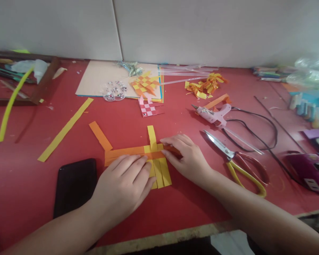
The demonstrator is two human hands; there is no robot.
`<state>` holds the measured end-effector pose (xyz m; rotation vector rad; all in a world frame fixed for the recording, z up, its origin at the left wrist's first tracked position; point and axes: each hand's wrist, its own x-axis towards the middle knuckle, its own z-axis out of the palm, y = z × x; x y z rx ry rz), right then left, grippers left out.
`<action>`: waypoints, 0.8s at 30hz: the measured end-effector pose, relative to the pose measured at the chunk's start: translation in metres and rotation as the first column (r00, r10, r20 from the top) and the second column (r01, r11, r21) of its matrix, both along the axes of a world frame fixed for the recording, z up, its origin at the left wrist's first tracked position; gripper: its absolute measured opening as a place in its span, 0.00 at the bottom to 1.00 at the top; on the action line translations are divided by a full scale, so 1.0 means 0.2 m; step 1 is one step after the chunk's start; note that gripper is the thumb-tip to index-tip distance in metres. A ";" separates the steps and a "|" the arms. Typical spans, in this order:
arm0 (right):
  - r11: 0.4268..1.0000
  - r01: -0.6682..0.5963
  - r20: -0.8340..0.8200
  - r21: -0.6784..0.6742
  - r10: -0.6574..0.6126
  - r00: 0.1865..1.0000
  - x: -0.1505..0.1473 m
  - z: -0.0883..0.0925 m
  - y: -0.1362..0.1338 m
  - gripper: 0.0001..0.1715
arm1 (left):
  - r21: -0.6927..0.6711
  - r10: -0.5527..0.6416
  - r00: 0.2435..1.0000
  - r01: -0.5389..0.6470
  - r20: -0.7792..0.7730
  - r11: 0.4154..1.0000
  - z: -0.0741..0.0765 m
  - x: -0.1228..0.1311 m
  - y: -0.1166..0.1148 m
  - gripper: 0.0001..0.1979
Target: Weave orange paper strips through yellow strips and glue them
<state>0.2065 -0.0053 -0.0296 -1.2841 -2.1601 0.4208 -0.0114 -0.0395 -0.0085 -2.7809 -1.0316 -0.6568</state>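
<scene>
Yellow and orange paper strips lie interlaced on the red table, with the yellow strips [163,173] running toward me and the orange strips [126,151] crossing them. My left hand [124,180] rests over the weave, its fingers stretched out and lying on the paper; it hides part of the strips. At the right end of the crossing, my right hand [187,157] pinches an orange strip [172,149] between thumb and fingers. One yellow strip end [151,136] stands out beyond the far side. A folded orange strip end [100,135] angles away at the left.
A black phone [76,184] lies left of my left hand. Scissors [228,152] and a pink glue gun [214,115] with its cord are at right. Two woven paper fish, orange-yellow [145,84] and red-pink [148,109], sit behind. A loose yellow strip [66,129] lies at left.
</scene>
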 end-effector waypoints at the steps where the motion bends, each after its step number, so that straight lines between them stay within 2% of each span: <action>1: 1.000 0.001 0.001 -0.001 -0.001 1.000 0.00 0.00 0.00 0.11 | 0.008 -0.004 1.000 0.004 0.001 1.000 0.00 0.00 0.00 0.11; 7: 1.000 0.007 -0.006 -0.004 -0.007 1.000 0.00 0.01 0.00 0.10 | 0.013 -0.099 0.994 0.098 0.038 0.995 0.00 0.01 -0.01 0.11; 24: 0.999 0.021 0.002 -0.032 -0.021 1.000 -0.01 0.01 -0.01 0.10 | -0.017 -0.053 0.999 0.053 0.000 0.998 -0.01 0.02 -0.01 0.14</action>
